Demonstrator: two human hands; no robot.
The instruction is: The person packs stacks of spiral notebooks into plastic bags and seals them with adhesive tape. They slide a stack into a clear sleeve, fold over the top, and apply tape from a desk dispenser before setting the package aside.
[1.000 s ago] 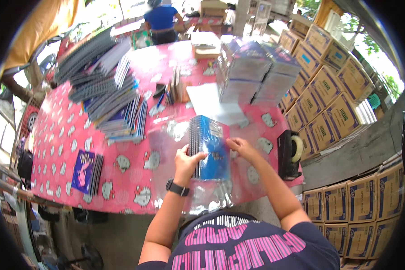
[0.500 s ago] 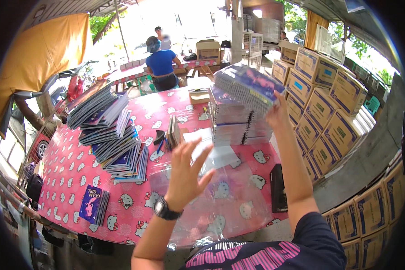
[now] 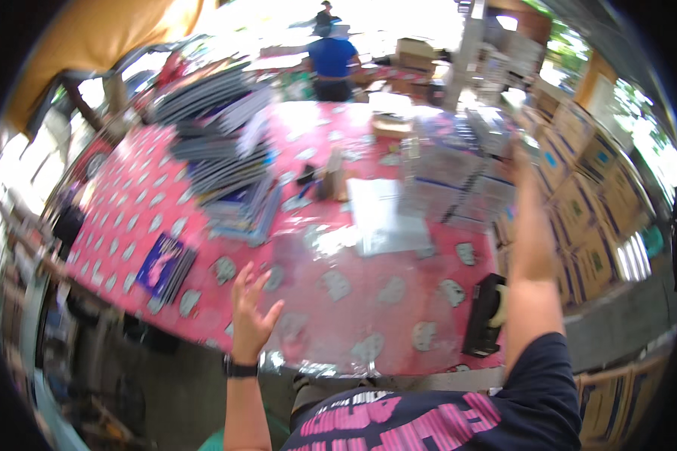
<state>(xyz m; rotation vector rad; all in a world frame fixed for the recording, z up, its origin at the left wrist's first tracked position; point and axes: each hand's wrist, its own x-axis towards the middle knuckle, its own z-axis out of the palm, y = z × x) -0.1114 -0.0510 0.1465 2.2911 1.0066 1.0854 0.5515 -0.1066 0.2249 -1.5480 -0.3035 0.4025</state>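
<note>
My right hand (image 3: pixel 520 150) reaches far out to the stack of plastic-wrapped spiral notebooks (image 3: pixel 447 173) at the table's far right. Its fingers are blurred but close around the right end of a wrapped notebook bundle (image 3: pixel 490 129) on top of the stack. Over the near edge of the table, my left hand (image 3: pixel 253 312) is raised with fingers spread and holds nothing. Beneath and beside it lies a clear plastic sheet (image 3: pixel 353 301). To its left are a few purple-covered spiral notebooks (image 3: pixel 165 269). A tall, uneven pile of loose spiral notebooks (image 3: pixel 226 154) stands farther back.
The pink patterned table (image 3: pixel 120 218) carries a white sheet (image 3: pixel 384 218), a small upright brown block (image 3: pixel 334 177) and a black tape dispenser (image 3: pixel 485 316). Stacked cartons (image 3: pixel 587 203) line the right side. A person in a blue top (image 3: pixel 331 59) is at the back.
My right hand has moved the wrapped bundle outward and down onto the stack. My left hand has drawn back toward me, fingers still spread. The view has shifted.
</note>
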